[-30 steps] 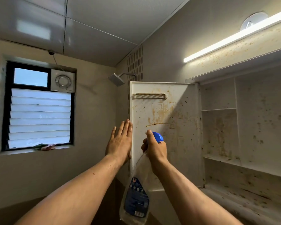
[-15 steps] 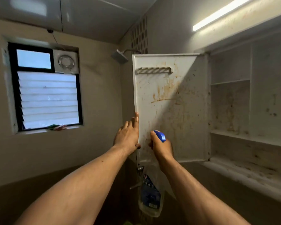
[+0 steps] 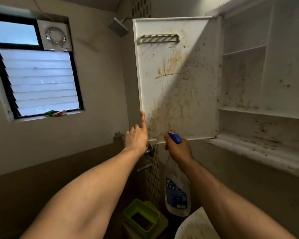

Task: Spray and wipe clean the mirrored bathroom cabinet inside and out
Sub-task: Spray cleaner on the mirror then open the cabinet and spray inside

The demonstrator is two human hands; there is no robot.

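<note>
One spray bottle (image 3: 177,192) hangs at lower centre from the right hand (image 3: 179,149), which is wrapped round its blue trigger head. Its label is dark blue, but the writing's too blurry to read. The left hand (image 3: 136,138) pinches the lower left edge of the single open cabinet door (image 3: 176,75) mid-frame, thumb straight up the edge of its stained inside face.

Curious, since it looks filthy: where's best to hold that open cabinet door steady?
Take the cabinet door by its free left edge, low down, coming from the left, as the left hand does. The door is hinged on the right, so that edge steadies it best, and the thin rim keeps your grip off the stained face.
</note>
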